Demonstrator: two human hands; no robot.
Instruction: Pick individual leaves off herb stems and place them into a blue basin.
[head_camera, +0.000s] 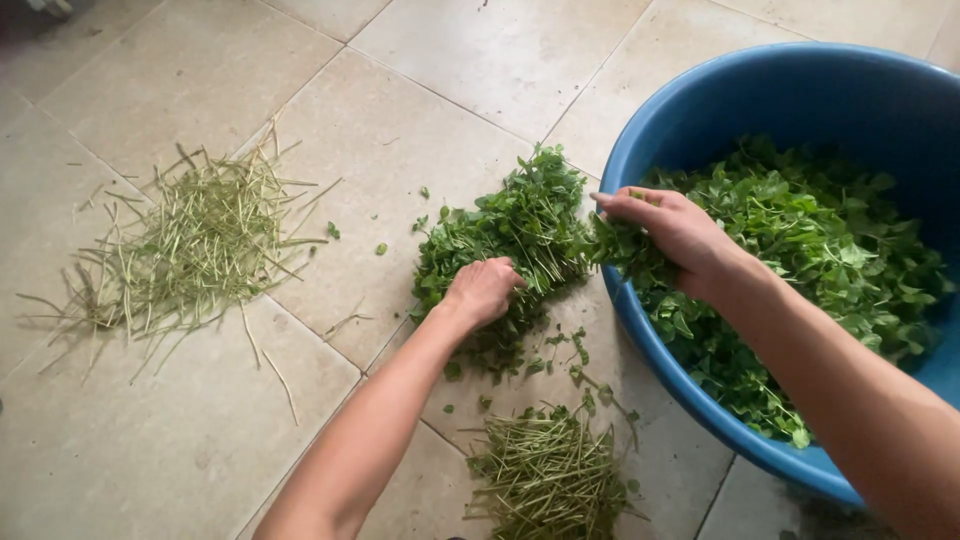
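Leafy bunch (520, 230) on floor tiles (400, 110), long axis 2-to-8 o'clock. Left hand (483, 290) fisted on lower stem end; right hand (672, 228) clamped on leafy top at basin rim (640, 310). Hands apart. Blue basin at 3 o'clock; stem piles (195, 245) at 9, (550, 478) at 6.

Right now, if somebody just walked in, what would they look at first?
Probably the big blue tub on the right, heaped with leafy greens, where the right hand grips a bunch over the rim. Next, the left hand pressing on a leaf pile on the tiled floor, with bare stems scattered far left.
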